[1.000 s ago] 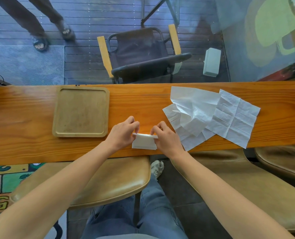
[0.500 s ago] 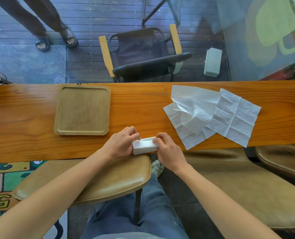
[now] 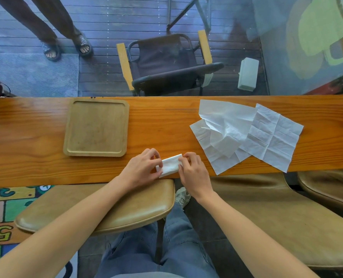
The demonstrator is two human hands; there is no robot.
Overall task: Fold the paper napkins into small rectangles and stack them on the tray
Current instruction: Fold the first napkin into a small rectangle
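A small folded white napkin (image 3: 170, 165) lies on the near edge of the wooden counter (image 3: 26, 137), tilted slightly. My left hand (image 3: 141, 169) pinches its left end and my right hand (image 3: 193, 173) pinches its right end. A square wooden tray (image 3: 74, 127) with nothing on it sits to the left, a short way beyond my left hand. To the right lies a loose pile of unfolded white napkins (image 3: 226, 133), with one creased flat napkin (image 3: 275, 137) at its right side.
Tan padded stools (image 3: 126, 209) stand under the counter's near edge. Beyond the counter, through glass, are a dark folding chair (image 3: 166, 63), a white box (image 3: 247, 74) and a person's sandalled feet (image 3: 66, 49).
The folded napkin has been pressed flatter and turned a little, its right end further from me. Both hands stayed on its ends, shifting slightly.
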